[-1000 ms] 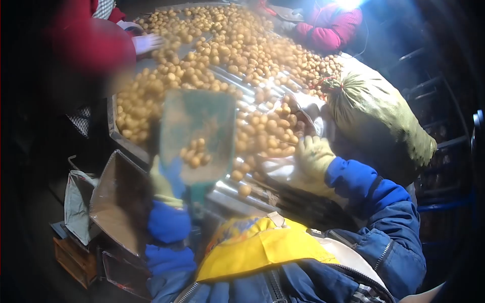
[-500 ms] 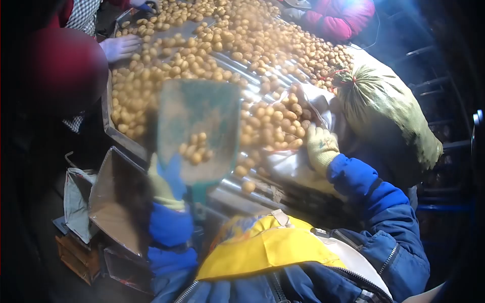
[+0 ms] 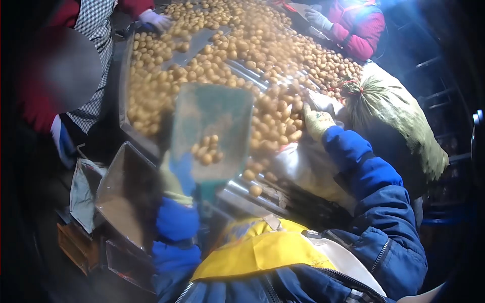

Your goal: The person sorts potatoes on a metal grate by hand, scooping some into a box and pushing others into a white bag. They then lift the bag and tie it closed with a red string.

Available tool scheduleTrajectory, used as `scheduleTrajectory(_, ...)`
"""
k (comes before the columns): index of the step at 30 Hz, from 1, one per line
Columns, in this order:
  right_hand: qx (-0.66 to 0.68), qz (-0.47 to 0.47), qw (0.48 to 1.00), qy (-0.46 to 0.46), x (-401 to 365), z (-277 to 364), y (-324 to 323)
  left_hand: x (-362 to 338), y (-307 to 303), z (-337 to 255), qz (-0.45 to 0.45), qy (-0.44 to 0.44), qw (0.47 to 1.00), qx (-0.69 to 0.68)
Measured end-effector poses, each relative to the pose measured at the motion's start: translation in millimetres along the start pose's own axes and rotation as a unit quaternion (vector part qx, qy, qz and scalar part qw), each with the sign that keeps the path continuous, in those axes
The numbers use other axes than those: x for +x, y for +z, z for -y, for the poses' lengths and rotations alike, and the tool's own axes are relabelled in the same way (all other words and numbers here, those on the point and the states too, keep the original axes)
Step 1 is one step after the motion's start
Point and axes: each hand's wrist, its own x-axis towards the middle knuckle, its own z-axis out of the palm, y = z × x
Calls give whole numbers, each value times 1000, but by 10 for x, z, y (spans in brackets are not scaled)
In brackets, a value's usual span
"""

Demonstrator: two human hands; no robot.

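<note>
A green scoop (image 3: pixel 212 121) with several potatoes (image 3: pixel 207 150) in it is held out in front of me. My left hand (image 3: pixel 177 174), in a yellow and blue glove, is closed at the scoop's near left edge. On the right, my right hand (image 3: pixel 318 122), in a yellowish glove, grips the edge of a white sack (image 3: pixel 303 164). Potatoes (image 3: pixel 275 118) lie heaped at the mouth of this sack, between the scoop and my right hand.
Potatoes cover the metal table (image 3: pixel 124 96). A full, tied green sack (image 3: pixel 391 108) stands at the right. Open boxes (image 3: pixel 124 197) are at the lower left. One person (image 3: pixel 93 30) works at the left, another (image 3: pixel 358 30) at the back right.
The view has shifted, so most things appear farther right. The person at the left has drawn one gloved hand back from the potatoes. My left hand still has the scoop.
</note>
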Motion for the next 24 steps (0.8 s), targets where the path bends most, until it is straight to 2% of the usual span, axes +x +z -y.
scheduleTrajectory(3, 25, 45, 998, -34, 176, -58, -97, -9, 29, -55, 7, 12, 1000, 9)
scheduleTrajectory(6, 146, -53, 988, -10, 384, -113, 43, -17, 65, -40, 13, 6, 1000, 9)
scheduleTrajectory(9, 313, -117, 941, 52, 873, 29, 255, -36, 51, -42, 5, 38, 999, 24)
scheduleTrajectory(11, 315, -92, 939, 105, 976, 319, -1, -52, 108, -83, 1, 59, 998, -1)
scheduleTrajectory(12, 227, -94, 965, 89, 1116, 311, 91, -82, 129, -100, 6, 48, 999, -10)
scheduleTrajectory(14, 138, -98, 985, 45, 921, 352, -22, -143, 165, -122, 10, 28, 999, -25)
scheduleTrajectory(16, 142, -106, 984, -18, 425, 383, -196, -157, 181, -134, 0, 23, 999, -27)
scheduleTrajectory(17, 175, -151, 971, -59, 518, 95, 209, -162, 190, -135, -4, 24, 999, -23)
scheduleTrajectory(19, 133, -67, 986, -75, -131, 231, -88, -167, 207, -146, -6, 26, 1000, -13)
scheduleTrajectory(21, 55, -125, 975, -177, -484, 200, 97, -146, 171, -140, 0, 53, 998, 28)
scheduleTrajectory(22, -7, -223, 951, -214, -448, 118, 444, -99, 116, -90, 3, 79, 995, 60)
scheduleTrajectory(23, -25, -224, 951, -210, -619, 255, 431, -82, 101, -67, 6, 104, 990, 92)
scheduleTrajectory(24, -15, -195, 959, -205, -702, 372, 363, -80, 80, -72, 5, 79, 995, 62)
